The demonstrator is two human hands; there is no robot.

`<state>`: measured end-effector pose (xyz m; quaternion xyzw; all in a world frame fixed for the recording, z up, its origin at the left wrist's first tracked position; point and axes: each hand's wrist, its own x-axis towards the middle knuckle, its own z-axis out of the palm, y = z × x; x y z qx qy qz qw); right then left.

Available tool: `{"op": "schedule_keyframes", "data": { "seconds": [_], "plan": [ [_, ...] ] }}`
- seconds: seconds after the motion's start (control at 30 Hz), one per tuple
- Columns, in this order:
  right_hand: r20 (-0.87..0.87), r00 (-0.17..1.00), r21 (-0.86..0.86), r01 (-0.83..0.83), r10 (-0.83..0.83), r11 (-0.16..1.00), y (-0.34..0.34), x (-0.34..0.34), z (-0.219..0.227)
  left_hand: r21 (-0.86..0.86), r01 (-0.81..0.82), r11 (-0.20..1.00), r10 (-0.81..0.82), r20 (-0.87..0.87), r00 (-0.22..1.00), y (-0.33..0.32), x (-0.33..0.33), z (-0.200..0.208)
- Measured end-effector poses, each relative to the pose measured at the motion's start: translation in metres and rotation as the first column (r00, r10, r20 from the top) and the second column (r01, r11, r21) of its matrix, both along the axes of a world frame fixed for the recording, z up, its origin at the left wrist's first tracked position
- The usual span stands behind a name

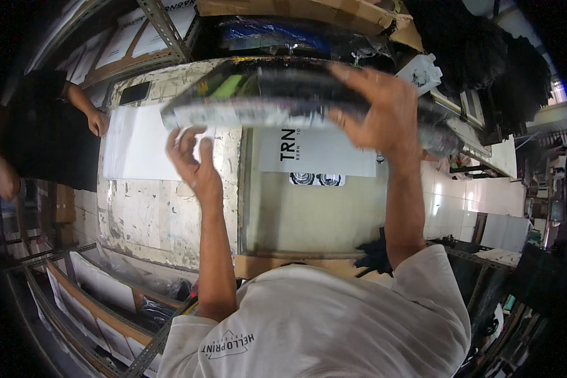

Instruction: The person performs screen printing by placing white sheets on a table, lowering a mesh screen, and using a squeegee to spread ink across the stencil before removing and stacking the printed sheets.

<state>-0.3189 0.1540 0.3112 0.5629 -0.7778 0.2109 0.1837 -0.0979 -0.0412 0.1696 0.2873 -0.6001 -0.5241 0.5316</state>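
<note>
A screen-printing frame (236,113), smeared by motion, is raised and tilted across the far side of the worktable. Its pale edge faces me, with dark and green patches behind. My right hand (381,110) grips it towards the right, fingers over the top and thumb below. Just under its left corner is my left hand (192,160), thumb and fingers apart; whether a fingertip touches the frame I cannot tell. Below the frame, a white sheet with black lettering (353,154) lies on a pale panel (315,217). A small card with two round dark prints (317,179) shows at its near edge.
A large white sheet (142,148) lies on the paint-worn worktable (164,220). At left stands a co-worker in black, one hand (97,123) beside that sheet. Metal shelving (164,28) rises behind; more racks (101,296) are at near left. Dark cloths (472,57) hang at far right.
</note>
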Motion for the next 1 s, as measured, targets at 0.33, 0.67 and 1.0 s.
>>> {"op": "schedule_keyframes", "data": {
  "seconds": [0.33,0.67,1.0],
  "plan": [
    [0.035,0.998,-0.109,0.052,-0.049,0.993,-0.050,-0.060,0.062,-0.439,0.170,0.882,0.292,0.793,0.534,0.070,-0.013,-0.139],
    [0.127,0.989,-0.049,0.079,-0.072,0.996,-0.055,-0.066,0.067,-0.302,0.141,0.943,0.046,0.538,0.842,0.063,-0.043,-0.089],
    [0.144,0.979,-0.040,0.149,-0.142,0.988,-0.058,-0.055,0.075,-0.015,-0.095,0.995,0.090,0.477,0.874,-0.044,0.055,-0.094]
  ]
}}
